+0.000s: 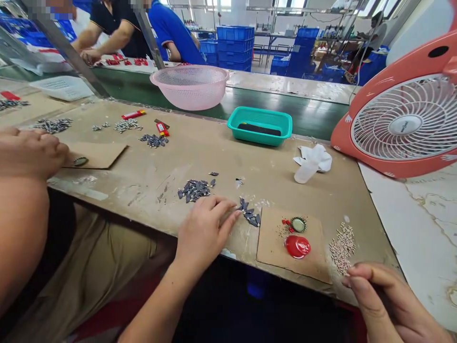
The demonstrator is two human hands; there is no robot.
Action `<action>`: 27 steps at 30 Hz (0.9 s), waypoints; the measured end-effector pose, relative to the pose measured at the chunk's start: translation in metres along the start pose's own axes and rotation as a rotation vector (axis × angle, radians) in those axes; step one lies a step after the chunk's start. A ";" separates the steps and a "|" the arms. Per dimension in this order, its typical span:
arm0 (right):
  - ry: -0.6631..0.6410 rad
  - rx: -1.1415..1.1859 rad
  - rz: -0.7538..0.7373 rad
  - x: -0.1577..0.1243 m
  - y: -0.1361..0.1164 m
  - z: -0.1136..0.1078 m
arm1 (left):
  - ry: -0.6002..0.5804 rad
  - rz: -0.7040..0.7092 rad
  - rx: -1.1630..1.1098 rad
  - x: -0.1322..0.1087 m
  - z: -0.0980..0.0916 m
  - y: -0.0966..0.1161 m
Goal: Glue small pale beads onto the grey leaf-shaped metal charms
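My left hand (207, 226) rests low over the table, its thumb and fingertips drawn together at the edge of a small group of dark grey leaf-shaped pieces (251, 215). Whatever is in that pinch is too small to make out. A larger heap of the same dark pieces (194, 190) lies just behind the hand. My right hand (396, 300) pinches thumb against forefinger at the near end of a pile of tiny pale metallic bits (342, 245); the pinched thing is unclear. Between the hands lies a cardboard square (267, 247) bearing a glossy red blob (298, 246) and a bottle cap (298, 224).
An orange fan (403, 124) stands at the right. Toward the back are a green basket (260, 114), a pink colander (191, 85), and a crumpled tissue (317, 157) beside a small translucent cup (306, 172). A neighbour's hand (32, 150) rests at the left.
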State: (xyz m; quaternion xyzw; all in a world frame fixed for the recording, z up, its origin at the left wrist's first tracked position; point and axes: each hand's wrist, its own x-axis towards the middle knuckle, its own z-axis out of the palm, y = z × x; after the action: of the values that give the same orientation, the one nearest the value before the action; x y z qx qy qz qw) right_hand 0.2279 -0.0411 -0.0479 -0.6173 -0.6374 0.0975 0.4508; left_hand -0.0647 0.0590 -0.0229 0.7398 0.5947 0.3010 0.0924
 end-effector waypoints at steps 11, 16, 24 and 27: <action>-0.154 -0.089 0.002 0.037 -0.033 0.010 | -0.009 -0.004 0.011 0.003 0.018 -0.007; -0.235 -0.130 -0.042 0.046 -0.030 0.009 | 0.078 -0.034 -0.210 -0.005 0.014 -0.008; -0.276 -0.217 -0.097 0.049 -0.030 0.009 | 0.124 -0.013 -0.445 -0.011 0.010 -0.001; -0.290 -0.250 -0.115 0.050 -0.030 0.009 | 0.108 -0.117 -0.597 -0.013 0.013 0.002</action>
State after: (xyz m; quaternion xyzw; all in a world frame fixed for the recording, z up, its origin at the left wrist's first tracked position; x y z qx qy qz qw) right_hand 0.2087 -0.0003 -0.0098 -0.6107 -0.7369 0.0796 0.2788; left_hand -0.0574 0.0489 -0.0365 0.6273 0.5257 0.4953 0.2912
